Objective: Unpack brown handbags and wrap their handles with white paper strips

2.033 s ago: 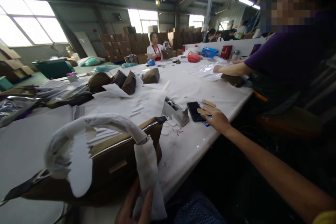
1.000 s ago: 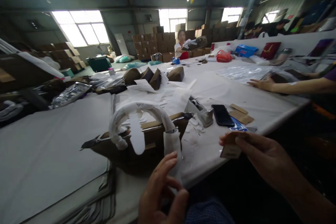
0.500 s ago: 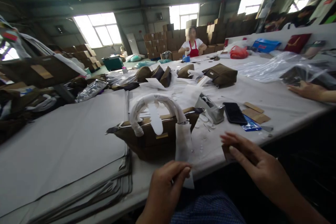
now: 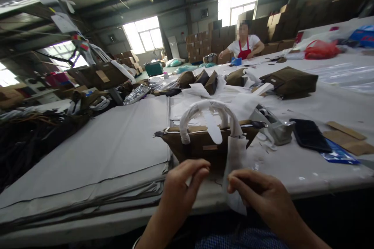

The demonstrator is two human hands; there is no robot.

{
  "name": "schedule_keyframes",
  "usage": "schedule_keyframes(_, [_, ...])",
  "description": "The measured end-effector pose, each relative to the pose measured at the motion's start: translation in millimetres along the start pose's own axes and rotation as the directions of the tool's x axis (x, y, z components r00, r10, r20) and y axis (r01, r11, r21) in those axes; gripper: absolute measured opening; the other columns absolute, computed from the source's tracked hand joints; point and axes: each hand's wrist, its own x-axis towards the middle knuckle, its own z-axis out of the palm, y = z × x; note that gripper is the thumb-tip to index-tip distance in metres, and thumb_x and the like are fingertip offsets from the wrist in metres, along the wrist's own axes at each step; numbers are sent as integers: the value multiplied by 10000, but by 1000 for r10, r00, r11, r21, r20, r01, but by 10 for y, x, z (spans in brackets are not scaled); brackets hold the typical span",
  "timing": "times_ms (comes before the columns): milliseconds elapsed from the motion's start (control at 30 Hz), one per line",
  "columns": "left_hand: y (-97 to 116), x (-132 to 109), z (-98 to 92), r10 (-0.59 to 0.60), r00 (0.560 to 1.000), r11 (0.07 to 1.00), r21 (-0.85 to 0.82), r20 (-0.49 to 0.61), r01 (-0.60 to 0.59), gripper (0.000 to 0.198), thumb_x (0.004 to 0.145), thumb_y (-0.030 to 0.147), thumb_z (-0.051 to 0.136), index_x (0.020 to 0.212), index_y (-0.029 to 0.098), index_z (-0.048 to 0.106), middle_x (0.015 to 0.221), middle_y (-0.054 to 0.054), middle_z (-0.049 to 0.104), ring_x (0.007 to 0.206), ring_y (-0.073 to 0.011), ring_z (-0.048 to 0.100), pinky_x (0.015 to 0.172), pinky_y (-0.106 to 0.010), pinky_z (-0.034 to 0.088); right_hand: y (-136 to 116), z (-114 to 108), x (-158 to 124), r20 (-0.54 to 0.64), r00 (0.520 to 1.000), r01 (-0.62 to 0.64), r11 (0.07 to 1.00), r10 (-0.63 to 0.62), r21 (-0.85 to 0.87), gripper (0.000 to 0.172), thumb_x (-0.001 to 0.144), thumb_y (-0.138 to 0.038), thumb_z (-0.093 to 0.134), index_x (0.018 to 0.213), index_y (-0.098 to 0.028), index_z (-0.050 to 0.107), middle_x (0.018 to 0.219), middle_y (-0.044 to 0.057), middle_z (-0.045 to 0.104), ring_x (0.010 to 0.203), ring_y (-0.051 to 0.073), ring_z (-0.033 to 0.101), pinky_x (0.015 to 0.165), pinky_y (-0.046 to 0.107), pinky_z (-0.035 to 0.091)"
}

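Note:
An olive-brown handbag (image 4: 201, 148) stands upright on the table in front of me, its arched handle wrapped in white paper (image 4: 233, 118). A white oval tag (image 4: 214, 132) hangs from the handle, and a pale wrapped strip (image 4: 236, 151) drops down the bag's right side past the table edge. My left hand (image 4: 185, 184) is closed in a pinch just before the bag's lower front. My right hand (image 4: 260, 190) also pinches, its fingertips over the strip; I cannot tell whether they grip it. Whatever either pinch holds is too small to make out.
Stacked grey-white sheets (image 4: 125, 144) lie left of the bag. To the right are a grey box (image 4: 279, 130), a black phone-like slab (image 4: 311, 134), a blue packet (image 4: 341, 157) and brown card (image 4: 350, 140). More olive bags (image 4: 292, 79) lie behind. A person in a red apron (image 4: 244, 51) works across the table.
My view has swung left. My right hand has come in from the right towards my left, its spread fingers now pinched; the small brown piece at it is out of sight.

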Motion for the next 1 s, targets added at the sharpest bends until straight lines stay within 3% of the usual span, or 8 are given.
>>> schedule_keyframes(100, [-233, 221, -244, -110, 934, 994, -50, -341, 99, 232, 997, 319, 520, 1137, 206, 665, 1080, -53, 734, 996, -180, 700, 923, -278, 529, -115, 191, 277, -89, 995, -25, 992, 37, 127, 341, 862, -535, 674, 874, -199, 724, 596, 18, 686, 419, 113, 518, 396, 210, 424])
schedule_keyframes(200, [-358, 462, -346, -133, 965, 983, -154, -227, 99, 277, 981, 302, 496, 1161, 174, 663, 1132, -86, 723, 1049, -218, 703, 894, -318, 579, -198, 348, 607, -139, 990, 11, 996, 1, 86, 355, 878, -532, 650, 915, -185, 712, 558, 5, 659, 405, 109, 503, 385, 210, 389])
schedule_keyframes(333, [-286, 678, -335, -85, 996, 976, -199, 9, 85, 297, 955, 273, 479, 1141, 154, 679, 960, -82, 750, 785, -196, 746, 602, -261, 604, -219, 386, 1005, -139, 983, 90, 980, -116, -178, 278, 915, -445, 603, 850, -196, 708, 552, -9, 660, 435, 119, 559, 440, 221, 426])
schedule_keyframes(500, [-272, 916, -390, -102, 989, 989, -114, -108, 90, 193, 915, 184, 514, 994, 163, 689, 831, -51, 736, 652, -135, 704, 557, -189, 543, -184, 319, 1263, -136, 978, 118, 956, -159, -268, 278, 923, -426, 570, 855, -202, 721, 567, -10, 676, 445, 137, 591, 466, 244, 445])
schedule_keyframes(633, [-313, 1061, -393, -76, 997, 990, -121, 4, 76, 223, 883, 151, 516, 928, 156, 735, 785, -36, 737, 525, -117, 662, 457, -186, 520, -197, 321, 1307, -97, 965, 201, 926, -243, -320, 271, 918, -396, 575, 901, -207, 769, 649, 8, 718, 583, 175, 654, 579, 268, 478])
schedule_keyframes(767, [-290, 1006, -311, 16, 996, 994, -111, -84, -25, 216, 912, 240, 567, 1078, 184, 695, 1143, -73, 704, 784, -162, 738, 590, -226, 604, -191, 321, 1294, 0, 955, 281, 903, -297, -325, 268, 913, -379, 594, 997, -228, 798, 774, 20, 771, 660, 200, 684, 683, 294, 507])
schedule_keyframes(867, [-318, 903, -253, 102, 980, 994, -14, -173, -106, 150, 939, 259, 575, 1038, 190, 662, 1094, -71, 698, 912, -183, 725, 724, -255, 608, -128, 281, 1297, 68, 947, 319, 900, -313, -297, 268, 914, -341, 596, 1059, -234, 794, 830, 17, 787, 676, 199, 701, 696, 288, 526])
schedule_keyframes(1000, [-421, 857, -229, 222, 973, 962, 181, -70, -206, 197, 943, 130, 529, 982, 237, 690, 1130, -37, 717, 1083, -200, 671, 933, -310, 533, -48, 186, 1368, 193, 918, 386, 890, -346, -244, 295, 894, -265, 596, 1126, -246, 777, 846, -3, 784, 659, 168, 688, 688, 256, 529])
